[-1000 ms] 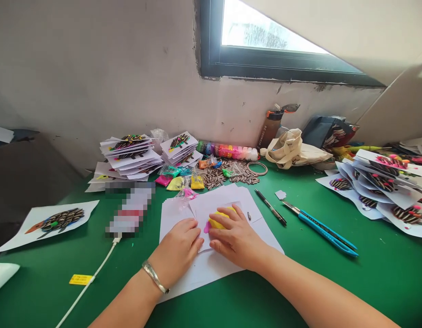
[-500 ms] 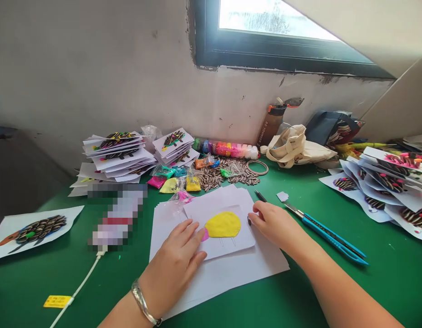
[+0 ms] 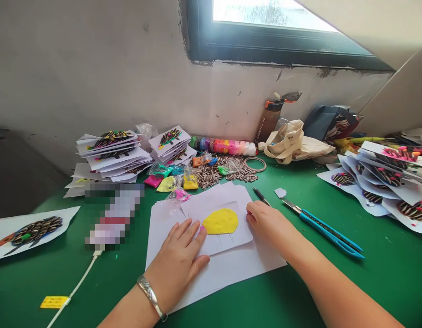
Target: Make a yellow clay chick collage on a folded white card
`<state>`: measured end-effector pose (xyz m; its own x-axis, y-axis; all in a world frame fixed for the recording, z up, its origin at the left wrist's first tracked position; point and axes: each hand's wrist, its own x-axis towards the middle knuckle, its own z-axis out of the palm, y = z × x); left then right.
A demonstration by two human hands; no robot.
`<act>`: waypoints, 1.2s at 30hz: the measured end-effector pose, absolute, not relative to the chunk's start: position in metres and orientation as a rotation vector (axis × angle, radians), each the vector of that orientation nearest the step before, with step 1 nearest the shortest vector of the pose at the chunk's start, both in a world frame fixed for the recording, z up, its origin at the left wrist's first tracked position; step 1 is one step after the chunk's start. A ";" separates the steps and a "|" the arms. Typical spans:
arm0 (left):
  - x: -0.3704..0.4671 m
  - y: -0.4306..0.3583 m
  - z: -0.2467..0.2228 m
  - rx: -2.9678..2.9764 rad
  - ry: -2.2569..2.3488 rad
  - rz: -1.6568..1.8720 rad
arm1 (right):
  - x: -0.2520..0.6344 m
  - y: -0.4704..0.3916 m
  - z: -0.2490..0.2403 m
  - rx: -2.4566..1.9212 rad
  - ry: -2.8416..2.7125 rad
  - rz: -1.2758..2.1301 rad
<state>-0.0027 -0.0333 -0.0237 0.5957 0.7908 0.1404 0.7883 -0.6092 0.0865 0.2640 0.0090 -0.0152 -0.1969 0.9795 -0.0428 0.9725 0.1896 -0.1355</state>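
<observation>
R fingers [image 3: 252, 209] off yellow clay [image 3: 221, 221] vs. earlier; grip unclear.

Facing you: one wall [image 3: 94, 68], grey, scuffed, with small dark marks. Set high in it: one window [image 3: 265, 36], dark-framed, its surround chipped, its pane bright. To your upper right: one slanting pale surface [image 3: 378, 23]. Before you: one table [image 3: 395, 273], green-topped.

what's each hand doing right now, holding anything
Left hand: open, fingers spread on the small sheet.
Right hand: curled at the small sheet's right edge; whether it holds anything cannot be told.
</observation>
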 end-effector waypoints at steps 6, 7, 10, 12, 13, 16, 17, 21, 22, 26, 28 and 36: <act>-0.002 -0.034 -0.024 2.746 1.382 0.269 | 0.258 0.004 -0.005 -1.943 -2.463 0.224; -0.003 -0.034 -0.024 2.732 1.386 0.265 | 0.258 0.003 -0.004 -1.946 -2.472 0.224; -0.003 -0.034 -0.023 2.709 1.400 0.267 | 0.260 0.004 -0.006 -2.003 -2.424 0.259; -0.004 -0.034 -0.021 2.708 1.409 0.288 | 0.264 0.007 -0.008 -2.035 -2.290 0.309; -0.005 -0.034 -0.021 2.708 1.414 0.307 | 0.266 0.009 -0.009 -2.018 -2.197 0.327; -0.007 -0.035 -0.019 2.710 1.404 0.365 | 0.264 0.015 -0.005 -1.814 -2.006 0.457; -0.009 -0.035 -0.019 2.713 1.394 0.373 | 0.261 0.015 -0.003 -1.722 -1.991 0.520; -0.012 -0.035 -0.015 2.711 1.386 0.368 | 0.233 0.015 0.008 -1.418 -2.088 0.729; -0.013 -0.035 -0.014 2.705 1.391 0.361 | 0.224 0.014 0.010 -1.374 -2.123 0.757; -0.014 -0.034 -0.008 2.672 1.395 0.316 | 0.195 0.012 0.010 -1.207 -2.281 0.775; -0.013 -0.034 -0.006 2.660 1.389 0.294 | 0.188 0.011 0.006 -1.117 -2.352 0.742; -0.012 -0.035 -0.003 2.680 1.363 0.237 | 0.183 0.007 -0.006 -0.947 -2.550 0.607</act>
